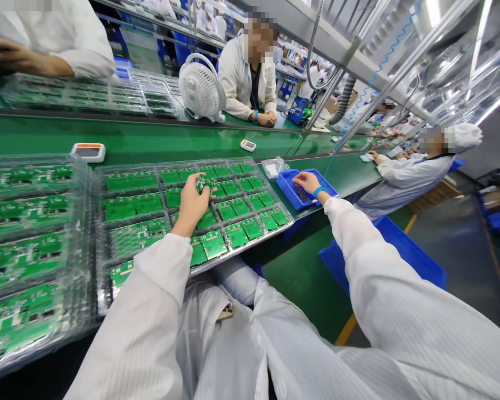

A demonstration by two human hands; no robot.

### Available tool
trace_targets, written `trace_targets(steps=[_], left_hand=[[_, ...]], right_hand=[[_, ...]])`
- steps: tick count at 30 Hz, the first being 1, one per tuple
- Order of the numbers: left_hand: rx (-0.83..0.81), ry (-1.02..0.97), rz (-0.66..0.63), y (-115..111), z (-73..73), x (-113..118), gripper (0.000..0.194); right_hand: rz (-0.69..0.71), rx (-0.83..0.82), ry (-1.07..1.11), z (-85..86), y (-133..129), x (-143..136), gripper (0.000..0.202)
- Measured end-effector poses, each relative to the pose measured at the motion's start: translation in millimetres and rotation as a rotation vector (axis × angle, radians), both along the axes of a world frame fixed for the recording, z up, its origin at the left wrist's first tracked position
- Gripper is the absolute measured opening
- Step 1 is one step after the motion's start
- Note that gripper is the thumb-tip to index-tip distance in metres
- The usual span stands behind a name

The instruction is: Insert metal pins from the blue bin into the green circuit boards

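My left hand [193, 201] is closed round a small green circuit board [205, 182], held by its edges above the clear plastic tray [175, 221]. Rows of green circuit boards [233, 208] fill that tray's pockets. Off to the right, my right hand [307, 182] reaches over a blue bin [289, 191], its fingertips pinched together. Small dark parts [302, 194] lie in the bin below the fingers. Whether a part sits between those fingertips is too small to make out.
More trayed boards [25, 250] are stacked at the left. A small plastic bag [273, 166] lies beside the bin. Two white-and-orange devices [88, 152] rest behind the trays. Across the line stand a white fan [201, 89] and a seated person [250, 78]. A larger blue container [389, 253] is at lower right.
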State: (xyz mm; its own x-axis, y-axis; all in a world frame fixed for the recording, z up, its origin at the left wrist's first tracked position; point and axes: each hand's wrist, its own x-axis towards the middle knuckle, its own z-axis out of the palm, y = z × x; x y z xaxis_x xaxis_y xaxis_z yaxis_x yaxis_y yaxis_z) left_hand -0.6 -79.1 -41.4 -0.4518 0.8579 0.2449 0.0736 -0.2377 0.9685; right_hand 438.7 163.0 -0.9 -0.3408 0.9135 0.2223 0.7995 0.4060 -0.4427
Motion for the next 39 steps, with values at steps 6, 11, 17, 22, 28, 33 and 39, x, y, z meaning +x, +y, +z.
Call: trace_targets(steps=[6,11,17,22,28,33,39], left_hand=[[0.012,-0.005,0.004,-0.1,0.5,1.2,0.039],[0.005,-0.004,0.003,0.7,-0.9,0.5,0.041],[0.0,0.011,0.005,0.6,-1.2,-0.2,0.041],[-0.012,0.022,-0.005,-1.7,0.7,0.3,0.041],[-0.025,0.039,0.003,-2.9,1.6,0.3,0.041],[-0.029,0.039,0.002,-2.3,1.5,0.2,0.042],[-0.03,0.036,-0.001,-2.0,1.3,0.4,0.041]], right_hand=[[0.033,0.063,-0.049,-0.3,-0.1,7.0,0.006],[0.034,0.091,-0.109,0.9,3.3,8.1,0.011],[0.005,0.139,-0.144,0.3,5.8,7.9,0.023],[0.007,0.169,-0.121,-5.3,2.3,10.6,0.032],[0.054,0.172,-0.101,-8.0,-0.4,15.0,0.037],[0.112,0.172,-0.095,-12.5,-4.0,12.6,0.038],[0.092,0.183,-0.094,-14.7,-5.3,6.9,0.046]])
